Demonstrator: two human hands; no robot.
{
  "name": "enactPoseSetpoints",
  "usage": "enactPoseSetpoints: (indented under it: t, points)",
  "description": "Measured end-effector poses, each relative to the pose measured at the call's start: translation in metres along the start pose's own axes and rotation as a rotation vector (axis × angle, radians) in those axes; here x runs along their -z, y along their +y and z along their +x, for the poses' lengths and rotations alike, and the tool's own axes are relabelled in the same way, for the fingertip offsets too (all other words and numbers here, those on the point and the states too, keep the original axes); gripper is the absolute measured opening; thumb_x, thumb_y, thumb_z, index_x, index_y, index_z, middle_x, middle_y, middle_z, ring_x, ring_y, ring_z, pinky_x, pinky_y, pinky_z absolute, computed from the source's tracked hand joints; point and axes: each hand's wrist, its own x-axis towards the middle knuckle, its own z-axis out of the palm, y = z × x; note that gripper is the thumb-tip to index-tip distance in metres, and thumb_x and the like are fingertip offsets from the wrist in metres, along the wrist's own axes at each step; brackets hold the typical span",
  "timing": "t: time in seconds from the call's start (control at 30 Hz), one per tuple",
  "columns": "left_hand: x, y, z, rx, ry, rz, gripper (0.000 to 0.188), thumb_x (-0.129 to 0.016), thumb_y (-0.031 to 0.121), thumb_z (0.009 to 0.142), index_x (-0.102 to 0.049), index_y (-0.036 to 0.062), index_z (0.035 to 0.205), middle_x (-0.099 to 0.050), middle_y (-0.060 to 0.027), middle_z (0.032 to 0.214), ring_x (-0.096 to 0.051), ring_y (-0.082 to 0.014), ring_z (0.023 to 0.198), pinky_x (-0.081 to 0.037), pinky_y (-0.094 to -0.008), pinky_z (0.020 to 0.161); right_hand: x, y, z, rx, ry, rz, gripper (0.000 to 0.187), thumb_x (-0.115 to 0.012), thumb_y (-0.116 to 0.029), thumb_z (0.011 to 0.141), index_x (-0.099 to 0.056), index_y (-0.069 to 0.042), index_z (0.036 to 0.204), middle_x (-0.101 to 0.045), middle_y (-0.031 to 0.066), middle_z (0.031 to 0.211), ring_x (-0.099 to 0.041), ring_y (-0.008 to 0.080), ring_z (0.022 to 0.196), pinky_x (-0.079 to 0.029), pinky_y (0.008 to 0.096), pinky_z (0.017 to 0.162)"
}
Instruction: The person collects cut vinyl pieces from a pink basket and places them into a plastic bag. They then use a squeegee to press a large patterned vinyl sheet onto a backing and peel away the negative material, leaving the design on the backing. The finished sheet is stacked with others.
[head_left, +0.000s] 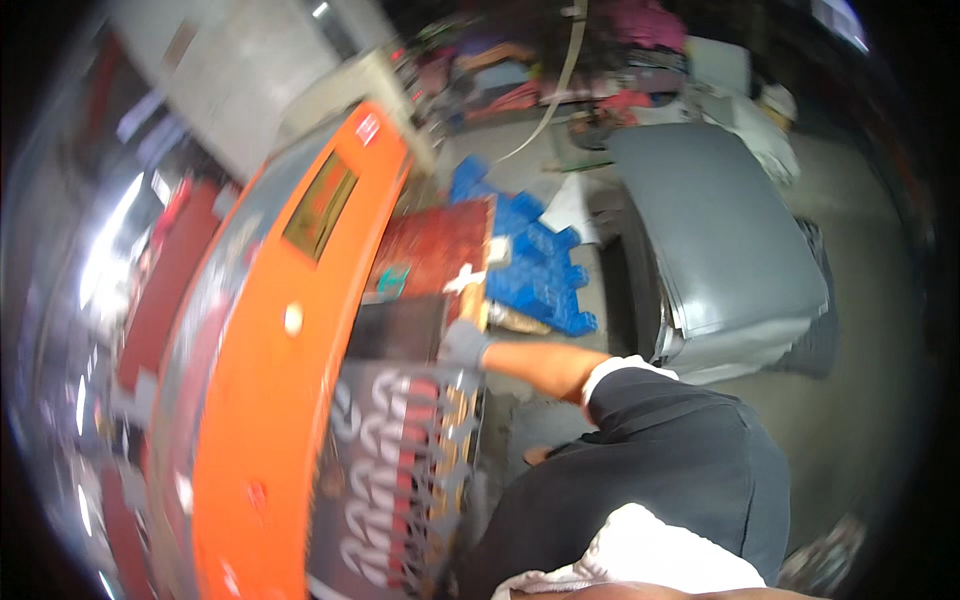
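the person's bare right forearm (540,368) stretches right of the orange machine panel (265,390), the grey-gloved hand (463,345) blurred, finger pose unclear.

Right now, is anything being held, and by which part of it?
Cannot be told: the gloved hand is at the upper end of the patterned dark panel, but blur hides any grip.

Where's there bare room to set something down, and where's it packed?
Free: the smooth grey top of the covered stack at right, and the grey floor right of it, beyond the dark bundle. Crowded: right of the orange panel, where a white-patterned piece, a red-brown board and a blue pallet sit close together.
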Motion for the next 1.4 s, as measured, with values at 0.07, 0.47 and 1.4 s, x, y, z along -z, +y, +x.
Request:
enactPoseSetpoints:
  t: [0.07,0.47,1.4]
  points:
    - [0.027,-0.007,-0.046,0.144,0.009,-0.1,0.037,-0.054,0.013,0.087,-0.048,-0.0064,0.117,-0.06,-0.021,0.105,-0.059,-0.0298,0.094,-0.046,-0.0362,0.083,-0.006,0.004,-0.022,-0.028,-0.053,0.024,0.027,-0.056,-0.037,0.07,-0.064,-0.015,0.055,-0.057,0.0095,0.053,-0.058,0.0267,0.052,-0.043,0.0403,0.048]
    - [0.164,0.148,-0.178,0.395,-0.198,0.43,0.022,-0.058,0.017,0.08,-0.047,0.0061,0.065,-0.05,-0.0123,0.062,-0.051,-0.0331,0.06,-0.041,-0.0436,0.056,0.076,0.027,-0.091,-0.078,-0.258,0.442,0.032,-0.054,-0.034,0.081,-0.063,-0.004,0.076,-0.06,0.017,0.073,-0.06,0.0326,0.07,-0.045,0.0394,0.065]
    - [0.004,0.154,0.075,0.553,-0.52,-0.592,0.061,-0.065,0.003,0.07,-0.044,0.0032,0.127,-0.052,-0.0161,0.118,-0.053,-0.0219,0.102,-0.044,-0.0324,0.084,0.057,-0.116,-0.073,0.414,-0.2,0.212,0.044,-0.056,-0.041,0.08,-0.058,-0.01,0.111,-0.052,0.0099,0.122,-0.047,0.023,0.114,-0.039,0.0362,0.089]
